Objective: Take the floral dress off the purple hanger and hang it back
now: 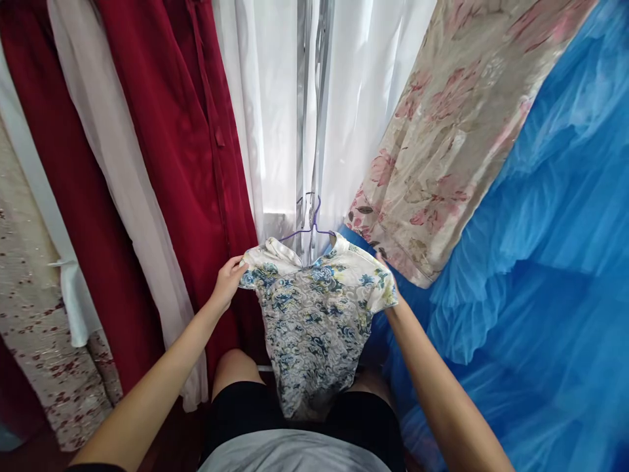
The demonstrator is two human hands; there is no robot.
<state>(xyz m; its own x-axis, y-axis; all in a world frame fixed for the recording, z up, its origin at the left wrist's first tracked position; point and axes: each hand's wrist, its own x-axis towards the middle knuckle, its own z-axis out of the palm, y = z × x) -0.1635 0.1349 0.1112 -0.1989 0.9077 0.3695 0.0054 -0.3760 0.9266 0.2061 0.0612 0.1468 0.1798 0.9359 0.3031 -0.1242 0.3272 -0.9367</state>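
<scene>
A short-sleeved blouse (317, 321), white with blue and grey flowers, hangs from a thin purple hanger (314, 226) in front of my lap. My left hand (228, 280) pinches the edge of its left sleeve between thumb and fingers. On the other side, my right hand (382, 260) is at the right sleeve, mostly hidden behind the cloth, with a fingertip showing at the upper edge. The sleeves are spread apart, and the blouse's lower end hangs between my knees. The hanger's hook stands up in front of a metal pole (322, 98).
Dark red dresses (162, 164), a pale pink cloth (103, 144) and a sequined beige dress (29, 301) hang at left. A beige dress with pink flowers (442, 144) and a blue tulle gown (550, 282) hang close at right. White curtains (363, 78) are behind.
</scene>
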